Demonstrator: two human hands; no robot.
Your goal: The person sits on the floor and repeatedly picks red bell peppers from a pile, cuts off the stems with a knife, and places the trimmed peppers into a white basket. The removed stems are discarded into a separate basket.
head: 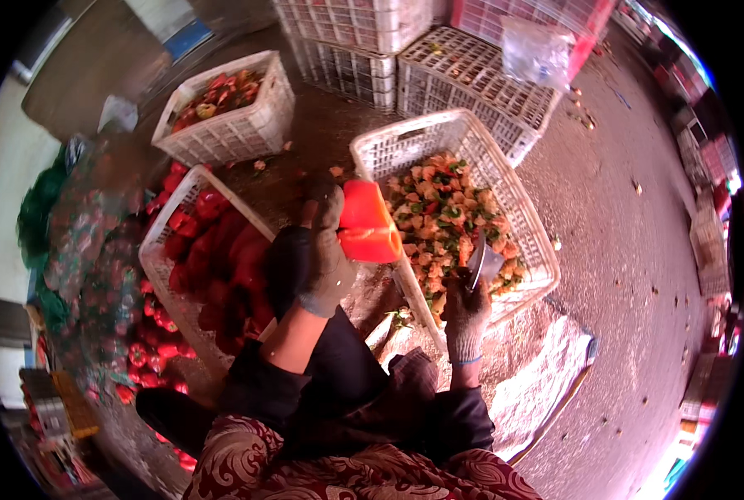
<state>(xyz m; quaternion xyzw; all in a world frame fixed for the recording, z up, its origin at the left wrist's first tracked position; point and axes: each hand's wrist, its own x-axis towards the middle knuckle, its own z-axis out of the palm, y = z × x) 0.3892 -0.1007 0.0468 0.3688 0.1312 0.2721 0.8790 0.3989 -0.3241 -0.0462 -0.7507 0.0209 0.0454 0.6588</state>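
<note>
My left hand (331, 269), in a knitted work glove, grips a red bell pepper (369, 225) whose hollow inside shows at its right end. My right hand (467, 306), gloved as well, is closed around the handle of a short metal blade (486, 262). That blade is over a white plastic crate (537, 234) holding a heap of pepper cores with green stems (441, 219). To the left of my left hand, another white crate (150, 262) contains red peppers (222, 250), partly hidden by my arm and leg.
A white crate (222, 147) with reddish pepper scraps stands at the upper left. Stacked crates (466, 87) bear a clear plastic bag (537, 53) beyond the cores. Netted peppers (94, 250) and loose red peppers (153, 353) lie left. A pale woven sheet (534, 381) lies right of my legs.
</note>
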